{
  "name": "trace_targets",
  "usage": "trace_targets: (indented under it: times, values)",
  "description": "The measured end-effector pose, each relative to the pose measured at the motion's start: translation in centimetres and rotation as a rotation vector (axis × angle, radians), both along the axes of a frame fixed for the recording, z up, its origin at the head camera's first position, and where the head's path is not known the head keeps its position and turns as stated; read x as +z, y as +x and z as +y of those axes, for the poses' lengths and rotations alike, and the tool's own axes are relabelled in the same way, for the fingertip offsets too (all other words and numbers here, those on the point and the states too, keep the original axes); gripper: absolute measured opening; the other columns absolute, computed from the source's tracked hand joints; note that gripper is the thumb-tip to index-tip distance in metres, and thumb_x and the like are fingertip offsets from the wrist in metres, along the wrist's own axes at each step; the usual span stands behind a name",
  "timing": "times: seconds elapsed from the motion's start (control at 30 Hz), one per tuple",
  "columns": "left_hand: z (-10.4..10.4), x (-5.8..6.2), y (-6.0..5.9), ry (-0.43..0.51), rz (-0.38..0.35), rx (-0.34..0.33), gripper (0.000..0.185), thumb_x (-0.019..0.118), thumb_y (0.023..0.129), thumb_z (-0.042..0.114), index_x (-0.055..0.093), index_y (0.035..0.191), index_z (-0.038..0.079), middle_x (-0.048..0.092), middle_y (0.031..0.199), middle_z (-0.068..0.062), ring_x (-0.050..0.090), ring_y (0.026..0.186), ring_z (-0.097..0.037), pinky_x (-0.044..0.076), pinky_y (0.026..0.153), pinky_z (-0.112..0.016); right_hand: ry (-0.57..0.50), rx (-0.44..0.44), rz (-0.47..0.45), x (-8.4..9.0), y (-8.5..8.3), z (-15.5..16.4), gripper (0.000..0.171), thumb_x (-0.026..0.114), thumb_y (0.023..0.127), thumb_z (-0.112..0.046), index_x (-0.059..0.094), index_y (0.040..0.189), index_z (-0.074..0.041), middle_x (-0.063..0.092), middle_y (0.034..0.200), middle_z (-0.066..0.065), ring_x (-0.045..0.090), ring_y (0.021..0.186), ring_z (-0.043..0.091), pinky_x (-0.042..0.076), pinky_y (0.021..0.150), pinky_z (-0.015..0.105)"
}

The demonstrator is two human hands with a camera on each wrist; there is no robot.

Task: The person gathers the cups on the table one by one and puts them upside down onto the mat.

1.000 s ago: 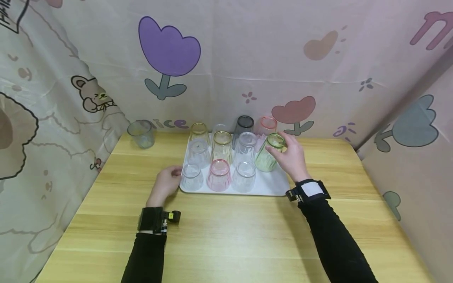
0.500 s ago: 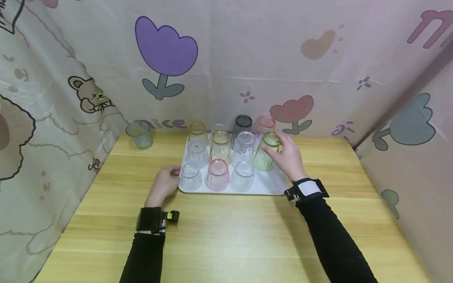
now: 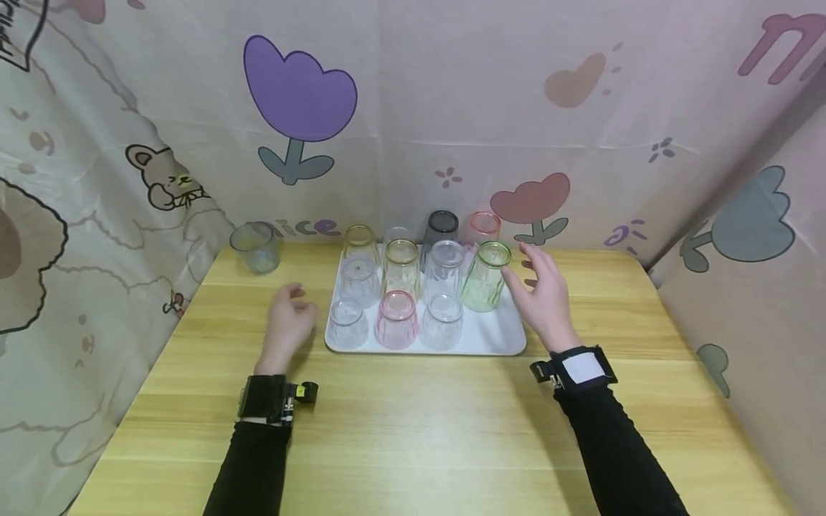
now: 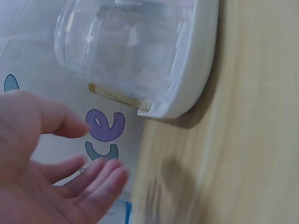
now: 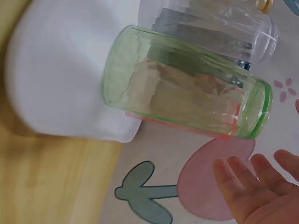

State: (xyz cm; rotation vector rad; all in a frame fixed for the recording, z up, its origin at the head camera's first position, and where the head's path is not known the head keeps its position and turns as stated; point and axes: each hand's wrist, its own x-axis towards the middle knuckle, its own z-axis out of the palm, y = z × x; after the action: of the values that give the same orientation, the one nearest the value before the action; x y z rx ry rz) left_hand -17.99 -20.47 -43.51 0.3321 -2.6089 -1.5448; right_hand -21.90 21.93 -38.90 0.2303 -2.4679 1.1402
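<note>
bare wooden table (image 3: 413,444) fills the lower half of the head view, with both black sleeves cut off by the bottom edge. the left hand (image 3: 287,326) hovers left of centre, fingers loosely spread, holding nothing, just apart from the white tray (image 3: 497,337) and its left edge. the right hand (image 3: 545,294) is open too, fingers straight, near the green cup (image 3: 485,276) but not touching it; the right wrist view shows a clear gap. the green cup stands on the tray's right side, rim up. clear, pink and yellow cups crowd the tray, overlapping so the far row is partly hidden. a grey cup (image 3: 256,246) stands alone at the table's far left corner, by the printed curtain.
</note>
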Motion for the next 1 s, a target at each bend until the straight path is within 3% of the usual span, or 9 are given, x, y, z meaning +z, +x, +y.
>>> trace_targets:
  times: [0.17, 0.3, 0.47, 0.57, 0.8, 1.0]
  values:
    - [-0.8, 0.5, -0.7, 0.010, 0.169, 0.125, 0.067, 0.057, 0.096, 0.007, 0.029, 0.155, -0.006, 0.037, 0.153, -0.027, 0.048, 0.131, -0.043, 0.047, 0.105, -0.053, 0.025, -0.007, -0.039, -0.9, 1.2, 1.0, 0.059, 0.067, 0.102, -0.026, 0.049, 0.152, -0.001, 0.049, 0.150, 0.024, 0.057, 0.127, 0.044, 0.056, 0.095, 0.060]
    - [-1.8, 0.9, -1.4, -0.023, 0.213, 0.175, 0.070, 0.058, 0.097, 0.010, 0.024, 0.157, -0.004, 0.033, 0.151, -0.030, 0.044, 0.132, -0.045, 0.045, 0.106, -0.055, 0.088, -0.001, -0.085, -2.0, 2.1, 1.8, 0.060, 0.066, 0.102, -0.026, 0.046, 0.152, 0.001, 0.046, 0.152, 0.028, 0.055, 0.126, 0.046, 0.056, 0.093, 0.061]
    - [-3.5, 1.4, -2.5, -0.051, 0.199, 0.220, 0.086, 0.061, 0.098, 0.018, 0.008, 0.163, -0.001, 0.017, 0.162, -0.029, 0.024, 0.150, -0.043, 0.027, 0.124, -0.057, 0.186, 0.014, -0.163, -3.4, 2.9, 2.7, 0.061, 0.066, 0.102, -0.025, 0.045, 0.152, 0.004, 0.045, 0.151, 0.032, 0.056, 0.123, 0.048, 0.056, 0.092, 0.061]
    - [-4.5, 1.5, -3.4, -0.040, 0.183, 0.247, 0.096, 0.065, 0.098, 0.023, 0.000, 0.164, 0.001, 0.006, 0.168, -0.024, 0.011, 0.156, -0.038, 0.016, 0.128, -0.052, 0.227, 0.018, -0.211, -4.1, 3.2, 3.0, 0.060, 0.067, 0.101, -0.022, 0.046, 0.150, 0.005, 0.047, 0.148, 0.032, 0.059, 0.119, 0.047, 0.056, 0.092, 0.060]
    - [-6.9, 1.4, -5.7, 0.027, 0.083, 0.307, 0.113, 0.072, 0.096, 0.040, -0.013, 0.164, 0.008, -0.005, 0.171, -0.022, 0.006, 0.157, -0.038, 0.011, 0.128, -0.048, 0.300, 0.025, -0.289, -5.0, 3.7, 3.6, 0.056, 0.071, 0.096, -0.014, 0.052, 0.142, 0.012, 0.056, 0.132, 0.034, 0.067, 0.098, 0.040, 0.058, 0.084, 0.056]
    - [-8.8, 0.9, -7.1, 0.019, -0.019, 0.281, 0.122, 0.075, 0.092, 0.048, -0.016, 0.163, 0.008, -0.008, 0.170, -0.024, 0.001, 0.157, -0.042, 0.011, 0.128, -0.052, 0.315, 0.029, -0.312, -5.5, 3.9, 3.8, 0.049, 0.073, 0.091, -0.002, 0.058, 0.134, 0.015, 0.063, 0.119, 0.031, 0.067, 0.095, 0.038, 0.057, 0.083, 0.053]
